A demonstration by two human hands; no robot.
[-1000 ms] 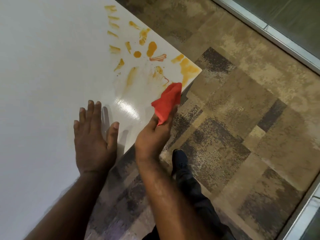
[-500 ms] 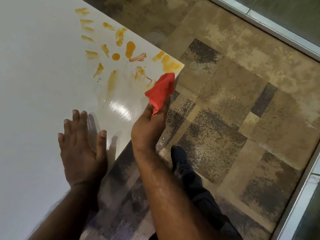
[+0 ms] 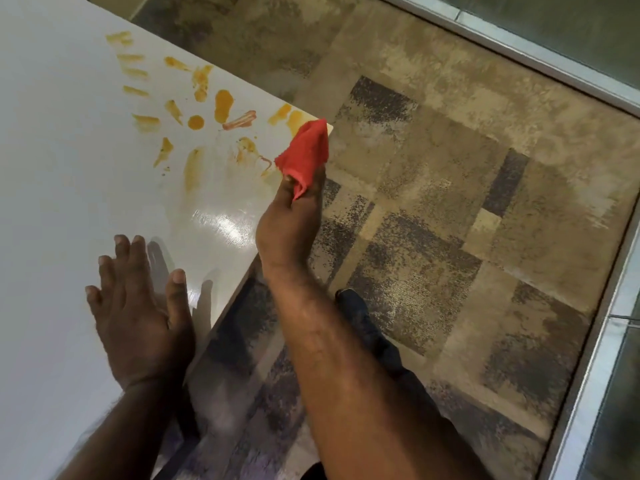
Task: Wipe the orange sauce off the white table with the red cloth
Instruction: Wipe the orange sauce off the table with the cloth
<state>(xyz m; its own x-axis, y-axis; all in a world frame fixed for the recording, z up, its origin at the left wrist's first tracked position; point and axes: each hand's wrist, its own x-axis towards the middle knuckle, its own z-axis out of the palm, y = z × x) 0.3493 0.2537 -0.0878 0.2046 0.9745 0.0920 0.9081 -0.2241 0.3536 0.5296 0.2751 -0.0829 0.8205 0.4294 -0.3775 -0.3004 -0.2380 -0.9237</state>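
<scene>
Nearest, flat on the white worktop (image 3: pixel 59 209) close to its near edge: left hand (image 3: pixel 138 306), palm down, fingers spread and straight, gripping nothing. Faint reflection of the fingers in the glossy surface just ahead of them. Below the worktop edge, a dark shoe (image 3: pixel 351 301) and a dark trouser leg on the patterned carpet (image 3: pixel 450 202) (brown and grey blocks).

Farther along the same edge: right hand (image 3: pixel 289 225), forearm reaching up from the bottom of the view, fingers pinched around the lower end of the red cloth (image 3: pixel 306 154). Cloth bunched, rising from the fingertips to the far corner of the worktop, its upper tip covering that corner, its left side at the rim of the smears. Whether pressed down or only touching the surface: cannot tell.

Beyond and to the left of the cloth: orange sauce (image 3: pixel 223 105) in many separate dabs and streaks, fanned across the corner area, one round dot and one longer blob near the middle, a pinkish streak beside them. Between the sauce and the left hand, a pale smeared patch with a bright glare.

Farthest, past the carpet: a metal strip (image 3: pixel 519 53) along the floor's edge.
</scene>
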